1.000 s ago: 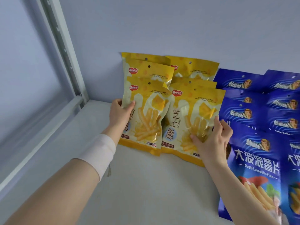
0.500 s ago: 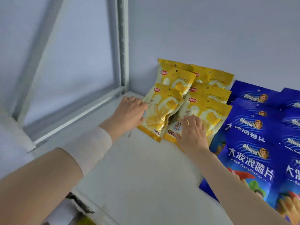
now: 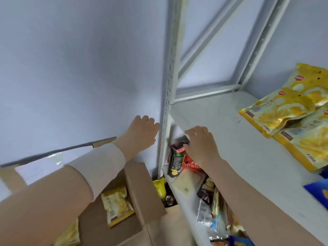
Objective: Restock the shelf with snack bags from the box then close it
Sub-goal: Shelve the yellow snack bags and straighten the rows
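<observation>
Yellow snack bags [image 3: 291, 110] lie stacked at the right of the white shelf [image 3: 236, 142], with a blue bag [image 3: 317, 192] at the right edge. Below and to the left stands an open cardboard box [image 3: 142, 196] holding more yellow snack bags [image 3: 116, 205]. My left hand [image 3: 140, 134] hangs in the air left of the shelf post, fingers loosely curled and empty. Over the shelf's front edge hovers my right hand [image 3: 202, 144], also empty with relaxed fingers. Both hands are apart from the bags.
A perforated metal post [image 3: 168, 86] rises between my hands, with a diagonal brace behind it. On the lower shelf sit several mixed snack packs, among them a dark box [image 3: 175, 160] and a red bag [image 3: 191, 165]. A pale wall fills the left.
Both hands have left the yellow bags on the shelf and pulled back to the left. The view has swung left and down, so the box and the lower shelf now show.
</observation>
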Demonstrator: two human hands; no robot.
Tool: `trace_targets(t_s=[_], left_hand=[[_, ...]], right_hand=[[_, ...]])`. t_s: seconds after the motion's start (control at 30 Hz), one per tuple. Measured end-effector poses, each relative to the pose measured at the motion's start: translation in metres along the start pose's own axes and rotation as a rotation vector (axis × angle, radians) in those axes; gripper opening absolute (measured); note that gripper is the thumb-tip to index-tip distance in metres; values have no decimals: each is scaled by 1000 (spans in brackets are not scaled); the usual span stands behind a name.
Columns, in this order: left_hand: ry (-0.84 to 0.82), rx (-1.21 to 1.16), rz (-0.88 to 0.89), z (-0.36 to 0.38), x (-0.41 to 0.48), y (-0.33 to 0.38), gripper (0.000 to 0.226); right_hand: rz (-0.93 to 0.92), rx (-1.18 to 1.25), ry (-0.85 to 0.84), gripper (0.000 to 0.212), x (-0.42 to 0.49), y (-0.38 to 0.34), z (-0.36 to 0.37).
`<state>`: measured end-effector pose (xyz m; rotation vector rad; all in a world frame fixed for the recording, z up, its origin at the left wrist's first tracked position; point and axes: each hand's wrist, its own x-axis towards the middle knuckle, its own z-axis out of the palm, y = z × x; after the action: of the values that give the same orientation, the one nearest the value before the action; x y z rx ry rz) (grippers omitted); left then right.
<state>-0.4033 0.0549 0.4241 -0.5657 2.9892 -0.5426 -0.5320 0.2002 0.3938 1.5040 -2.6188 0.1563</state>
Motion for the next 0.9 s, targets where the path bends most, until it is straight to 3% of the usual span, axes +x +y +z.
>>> trace_targets(t_s=[0.3, 0.4, 0.7, 0.9], left_hand=[[-233, -155, -344, 129, -195, -122, 38], [-319, -247, -447, 176, -236, -138, 41], [-593, -552, -678, 313, -287, -134, 40], [-743, -709, -816, 383, -312, -120, 42]], right_hand=[[-199, 0, -90, 34, -18, -205, 81], [-271, -26, -131, 39, -25, -249, 113], [-294, 66, -440, 40, -29, -301, 251], [-298, -26, -642, 43, -23, -312, 323]])
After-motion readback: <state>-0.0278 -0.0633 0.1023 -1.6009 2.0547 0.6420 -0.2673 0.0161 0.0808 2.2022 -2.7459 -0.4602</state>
